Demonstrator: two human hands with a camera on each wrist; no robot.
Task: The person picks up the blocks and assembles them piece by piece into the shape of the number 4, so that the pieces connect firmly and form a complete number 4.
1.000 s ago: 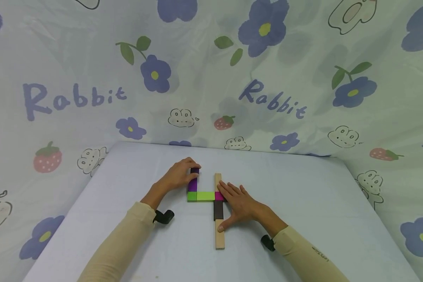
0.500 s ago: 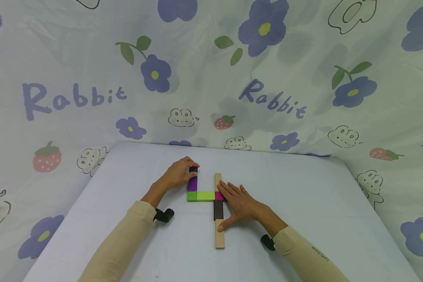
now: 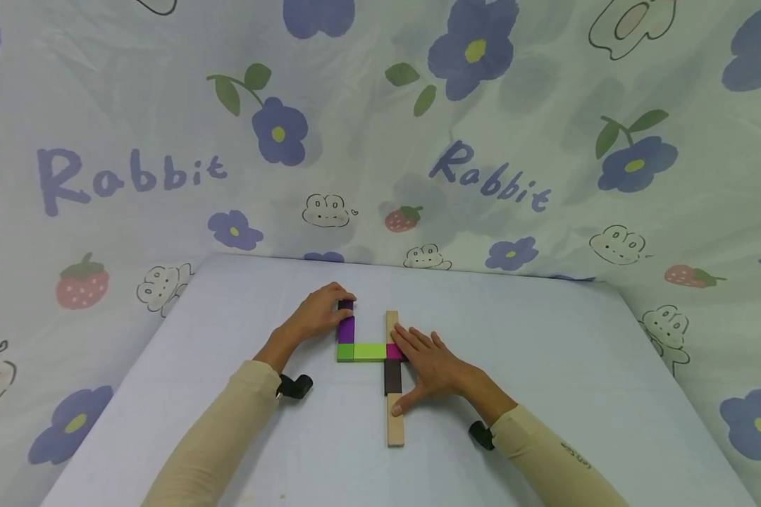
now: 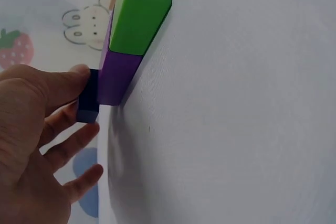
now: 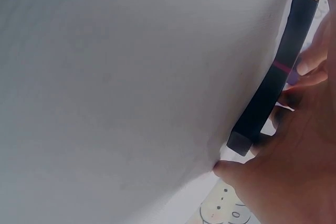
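Note:
My left hand (image 3: pixel 317 313) pinches a small dark blue block (image 4: pixel 89 98) between thumb and fingers, at the far end of a purple block (image 3: pixel 346 331). In the left wrist view the dark block touches the purple one. The purple block meets a green block (image 3: pixel 345 353), followed by a lime block (image 3: pixel 369 353) and a magenta block (image 3: pixel 392 352). My right hand (image 3: pixel 434 367) rests with spread fingers over the magenta block and on the far wooden block (image 3: pixel 392 318). Its thumb touches the near wooden block (image 3: pixel 396 431), beyond a black block (image 3: pixel 392 377).
A white table (image 3: pixel 533 338) carries the joined blocks. Behind it hangs a curtain (image 3: pixel 368 134) printed with flowers and rabbits. A dark wrist camera (image 3: pixel 297 386) sits at the left cuff and another wrist camera (image 3: pixel 481 436) at the right cuff.
The left hand and its dark blue block have shifted slightly left, with the purple block straightening above the green one. The right hand has stayed where it was.

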